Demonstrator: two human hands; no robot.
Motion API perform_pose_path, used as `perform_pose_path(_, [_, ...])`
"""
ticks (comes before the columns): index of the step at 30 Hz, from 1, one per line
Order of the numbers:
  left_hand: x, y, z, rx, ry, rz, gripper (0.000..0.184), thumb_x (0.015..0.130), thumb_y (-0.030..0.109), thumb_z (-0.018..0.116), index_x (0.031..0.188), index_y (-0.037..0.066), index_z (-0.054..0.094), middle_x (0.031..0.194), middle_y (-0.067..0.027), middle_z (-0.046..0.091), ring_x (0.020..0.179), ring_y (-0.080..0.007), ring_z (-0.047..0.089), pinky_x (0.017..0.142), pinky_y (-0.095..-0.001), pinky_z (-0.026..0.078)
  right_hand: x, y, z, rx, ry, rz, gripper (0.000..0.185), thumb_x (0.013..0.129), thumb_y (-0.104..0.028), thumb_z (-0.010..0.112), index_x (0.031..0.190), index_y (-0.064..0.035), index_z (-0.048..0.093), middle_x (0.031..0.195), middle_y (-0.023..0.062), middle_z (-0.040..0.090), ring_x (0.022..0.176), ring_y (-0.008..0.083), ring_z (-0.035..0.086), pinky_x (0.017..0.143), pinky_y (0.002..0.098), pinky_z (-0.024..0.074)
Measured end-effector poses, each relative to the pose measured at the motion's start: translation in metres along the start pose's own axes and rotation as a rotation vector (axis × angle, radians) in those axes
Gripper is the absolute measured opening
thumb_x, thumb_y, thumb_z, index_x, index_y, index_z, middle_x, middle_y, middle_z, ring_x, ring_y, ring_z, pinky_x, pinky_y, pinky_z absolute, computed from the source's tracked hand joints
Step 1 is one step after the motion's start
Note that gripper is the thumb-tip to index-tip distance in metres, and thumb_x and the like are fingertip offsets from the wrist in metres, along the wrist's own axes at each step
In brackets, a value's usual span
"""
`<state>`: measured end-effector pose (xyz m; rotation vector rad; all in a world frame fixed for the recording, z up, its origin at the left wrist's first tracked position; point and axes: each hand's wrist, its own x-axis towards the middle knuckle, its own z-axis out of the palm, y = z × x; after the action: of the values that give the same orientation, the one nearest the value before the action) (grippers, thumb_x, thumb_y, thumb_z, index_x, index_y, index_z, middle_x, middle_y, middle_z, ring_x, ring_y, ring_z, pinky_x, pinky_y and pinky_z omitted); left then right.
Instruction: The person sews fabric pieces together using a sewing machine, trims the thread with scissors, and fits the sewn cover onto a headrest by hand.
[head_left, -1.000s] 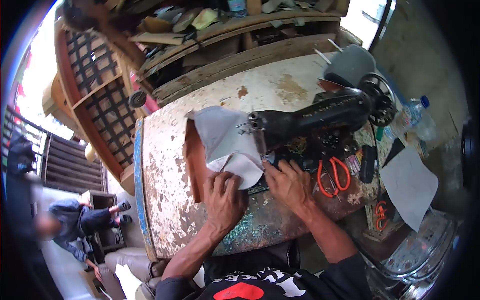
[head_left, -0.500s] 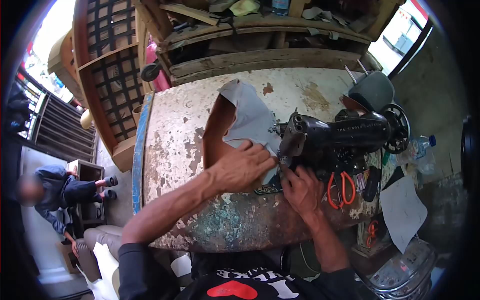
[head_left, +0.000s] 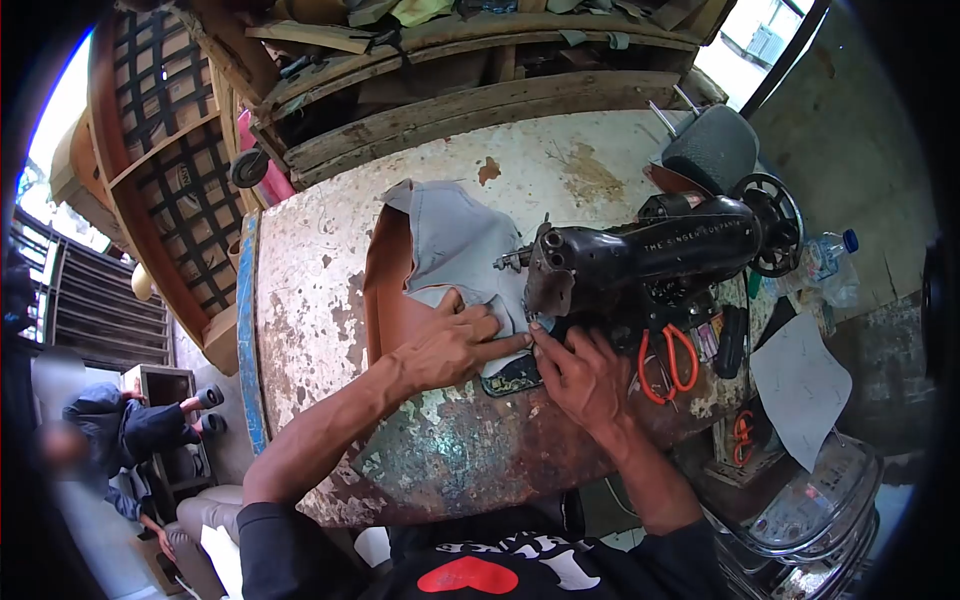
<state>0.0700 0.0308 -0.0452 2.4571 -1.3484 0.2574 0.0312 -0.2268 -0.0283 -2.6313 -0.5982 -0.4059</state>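
Observation:
A black sewing machine [head_left: 660, 240] stands on the worn table, its needle end towards the left. Beside the needle lies a folded brown leather-like piece [head_left: 388, 285] with a grey backing [head_left: 455, 235]. My left hand [head_left: 450, 345] is on the near part of this piece, fingers bent round it and index finger stretched to the needle area. Close to the presser foot, my right hand [head_left: 585, 375] holds the near right edge of the piece, its fingertips almost meeting the left index finger. The machine head partly hides the needle and the right fingers.
Orange-handled scissors [head_left: 668, 365] lie right of my right hand, near a dark oblong object [head_left: 733, 340]. A plastic bottle [head_left: 830, 250] and a pale sheet [head_left: 803, 388] are farther right. Wooden shelving [head_left: 480, 110] borders the table's back. Another person [head_left: 110, 430] sits at left.
My left index finger has straightened towards the needle, and the left hand has opened out a little. The piece has turned slightly at the needle. The whole view has shifted.

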Motion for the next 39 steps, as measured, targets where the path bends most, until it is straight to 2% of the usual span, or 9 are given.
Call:
perform_pose_path(2, [-0.001,-0.003,0.000,-0.019,-0.011,-0.012,0.067,0.078,0.011,0.078,0.144,0.024,0.069,0.092,-0.0005,0.048,0.094,-0.0192,0.055,0.083,-0.0435,0.034,0.000,0.001,0.000,0.000,0.003,-0.006,0.034,0.091,-0.022,0.078,0.125,-0.0249,0.081,0.077,0.0014,0.052,0.070,0.0229,0.059,0.053,0.0407,0.0491])
perform_pose_path(10, [0.001,0.000,0.005,-0.051,-0.023,-0.066,0.058,0.081,0.010,0.074,0.137,0.027,0.074,0.095,-0.0006,0.049,0.097,-0.0193,0.057,0.084,-0.0427,0.035,-0.003,0.003,0.002,0.011,0.023,-0.012,0.034,0.090,-0.021,0.079,0.124,-0.0240,0.081,0.077,0.0010,0.053,0.071,0.0234,0.059,0.052,0.0409,0.0491])
perform_pose_path(17, [0.003,0.003,0.001,-0.019,-0.087,-0.113,0.060,0.080,0.009,0.073,0.137,0.028,0.074,0.100,-0.0011,0.051,0.102,-0.0214,0.058,0.086,-0.0435,0.035,-0.013,0.004,-0.001,-0.029,0.033,-0.130,0.033,0.091,-0.020,0.078,0.124,-0.0164,0.080,0.080,0.0029,0.052,0.071,0.0219,0.059,0.048,0.0383,0.0478])
perform_pose_path(21, [0.001,0.003,0.007,0.006,-0.052,-0.103,0.062,0.080,0.008,0.073,0.139,0.028,0.073,0.099,-0.0019,0.051,0.101,-0.0218,0.058,0.085,-0.0435,0.035,-0.013,0.003,-0.004,-0.041,-0.008,-0.157,0.034,0.092,-0.022,0.076,0.124,-0.0129,0.080,0.080,0.0034,0.051,0.071,0.0212,0.059,0.048,0.0378,0.0484])
perform_pose_path(26, [0.000,0.014,0.009,-0.022,-0.049,-0.195,0.062,0.081,0.008,0.071,0.140,0.028,0.072,0.098,-0.0030,0.051,0.099,-0.0217,0.059,0.083,-0.0423,0.033,-0.012,0.005,-0.002,-0.032,0.025,-0.166,0.033,0.092,-0.022,0.075,0.123,-0.0126,0.080,0.079,0.0039,0.052,0.070,0.0215,0.059,0.048,0.0376,0.0494])
perform_pose_path(30, [0.003,0.029,0.009,-0.040,-0.020,-0.299,0.058,0.082,0.008,0.070,0.137,0.028,0.074,0.095,-0.0021,0.051,0.098,-0.0218,0.060,0.081,-0.0456,0.035,-0.012,0.005,-0.001,0.011,0.042,-0.124,0.033,0.090,-0.020,0.076,0.121,-0.0121,0.081,0.078,0.0040,0.053,0.070,0.0219,0.061,0.050,0.0379,0.0515])
perform_pose_path(36, [0.013,0.055,0.017,-0.010,0.034,-0.462,0.060,0.077,0.006,0.072,0.135,0.024,0.075,0.092,-0.0005,0.054,0.096,-0.0219,0.060,0.079,-0.0466,0.036,-0.011,0.006,0.002,0.033,0.048,-0.047,0.033,0.090,-0.022,0.075,0.121,-0.0131,0.081,0.077,0.0046,0.056,0.069,0.0226,0.063,0.053,0.0401,0.0537])
perform_pose_path(38, [0.016,0.058,0.019,-0.010,0.123,-0.499,0.066,0.072,-0.002,0.069,0.133,0.023,0.077,0.089,-0.0019,0.055,0.091,-0.0234,0.060,0.082,-0.0476,0.038,-0.010,0.008,0.005,0.033,0.060,-0.041,0.033,0.090,-0.022,0.075,0.121,-0.0138,0.081,0.077,0.0047,0.057,0.069,0.0230,0.064,0.053,0.0404,0.0539])
perform_pose_path(39, [0.020,0.062,0.020,0.020,0.152,-0.538,0.064,0.072,-0.002,0.069,0.131,0.021,0.078,0.091,-0.0026,0.059,0.093,-0.0236,0.062,0.082,-0.0465,0.039,-0.011,0.007,0.006,0.039,0.066,-0.029,0.033,0.090,-0.022,0.075,0.121,-0.0145,0.081,0.078,0.0049,0.058,0.070,0.0234,0.064,0.053,0.0406,0.0542])
